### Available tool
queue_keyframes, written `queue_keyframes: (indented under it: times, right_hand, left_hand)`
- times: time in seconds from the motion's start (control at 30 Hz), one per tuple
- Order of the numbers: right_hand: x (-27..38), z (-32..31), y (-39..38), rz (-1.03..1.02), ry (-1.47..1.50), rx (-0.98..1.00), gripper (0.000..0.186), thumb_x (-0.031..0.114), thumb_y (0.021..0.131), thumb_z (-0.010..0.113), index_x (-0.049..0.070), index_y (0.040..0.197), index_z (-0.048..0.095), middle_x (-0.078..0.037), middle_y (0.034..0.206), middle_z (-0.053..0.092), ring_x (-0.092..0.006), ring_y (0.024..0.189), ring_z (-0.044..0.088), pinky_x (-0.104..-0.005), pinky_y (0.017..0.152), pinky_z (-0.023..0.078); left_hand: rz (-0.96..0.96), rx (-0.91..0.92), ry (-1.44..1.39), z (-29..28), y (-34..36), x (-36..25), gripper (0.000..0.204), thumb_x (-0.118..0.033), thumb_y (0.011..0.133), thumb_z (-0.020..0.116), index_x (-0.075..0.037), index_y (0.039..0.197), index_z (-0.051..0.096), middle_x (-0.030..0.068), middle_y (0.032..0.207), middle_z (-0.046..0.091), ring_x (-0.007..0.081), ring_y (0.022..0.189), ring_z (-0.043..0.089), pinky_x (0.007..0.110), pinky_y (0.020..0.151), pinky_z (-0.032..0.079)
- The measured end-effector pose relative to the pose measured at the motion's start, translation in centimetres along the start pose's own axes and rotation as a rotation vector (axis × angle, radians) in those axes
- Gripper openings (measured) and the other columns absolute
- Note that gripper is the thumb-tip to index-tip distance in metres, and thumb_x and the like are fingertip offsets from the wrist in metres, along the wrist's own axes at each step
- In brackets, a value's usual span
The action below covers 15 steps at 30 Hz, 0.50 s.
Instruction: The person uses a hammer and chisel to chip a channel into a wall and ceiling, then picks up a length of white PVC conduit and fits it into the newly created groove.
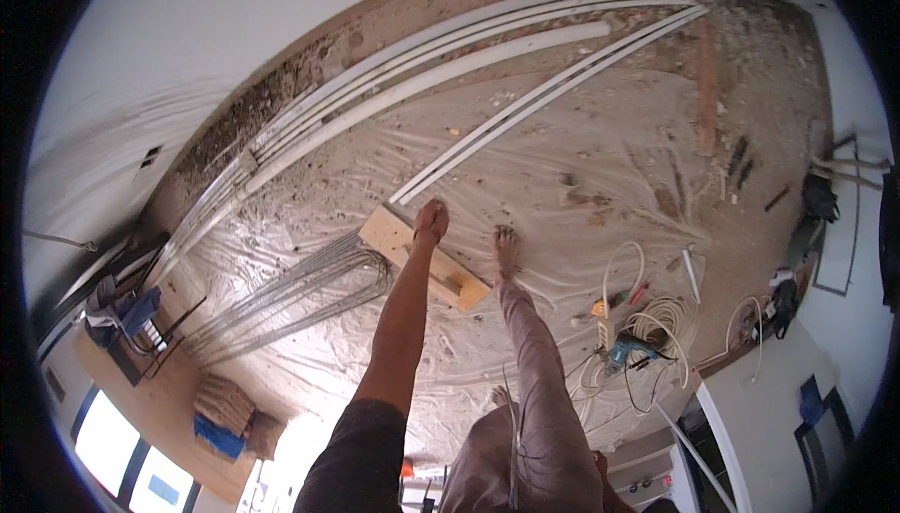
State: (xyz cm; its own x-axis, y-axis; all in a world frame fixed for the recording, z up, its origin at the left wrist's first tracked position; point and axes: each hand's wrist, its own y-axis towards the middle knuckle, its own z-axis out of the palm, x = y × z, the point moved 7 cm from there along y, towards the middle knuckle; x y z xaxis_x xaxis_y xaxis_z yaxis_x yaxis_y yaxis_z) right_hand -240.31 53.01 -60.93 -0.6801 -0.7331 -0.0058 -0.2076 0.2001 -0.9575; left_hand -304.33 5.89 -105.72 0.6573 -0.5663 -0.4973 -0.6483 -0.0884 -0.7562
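My left hand (431, 220) reaches down over a pale wooden board (433, 271), close to its upper edge. The fingers are curled closed, and what they hold, if anything, is hidden. Just beyond the hand lie the near ends of two long, narrow white strips (525, 117), which run away to the far right. At the lower edge, beside my right leg, a small part of my right hand or forearm (607, 487) shows; its fingers cannot be made out. My bare right foot (506, 246) is planted right of the board.
Crumpled plastic sheeting (553, 175) with debris covers the floor. Bent grey conduits (291, 295) lie left of the board, with white pipes (412, 89) beyond. On the right are a blue power tool (621, 355) and a coiled pale cable (664, 318). Folded brown material (223, 402) sits lower left.
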Motion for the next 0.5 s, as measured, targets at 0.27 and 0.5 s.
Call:
queue_keyframes:
  times: [0.27,0.5]
  right_hand:
    - [4.5,-2.6,3.5,0.425,0.257,0.039,0.021,0.021,0.087,0.055,0.003,0.098,0.055,-0.016,0.088,0.059,-0.0333,0.078,0.059,-0.0417,0.070,0.048]
    - [4.8,-6.9,6.1,0.404,0.209,0.017,0.022,0.020,0.086,0.055,0.002,0.099,0.054,-0.016,0.088,0.059,-0.0341,0.078,0.059,-0.0418,0.071,0.048]
  left_hand:
    - [0.139,-0.264,0.519,2.4,9.7,-6.6,0.045,-0.023,0.080,0.064,-0.011,0.120,0.048,0.0123,0.126,0.049,0.0296,0.114,0.049,0.044,0.088,0.046]
    - [-0.001,-0.238,0.723,2.3,11.4,-5.8,0.047,-0.028,0.079,0.068,-0.012,0.119,0.049,0.0086,0.116,0.052,0.0314,0.119,0.043,0.049,0.094,0.040]
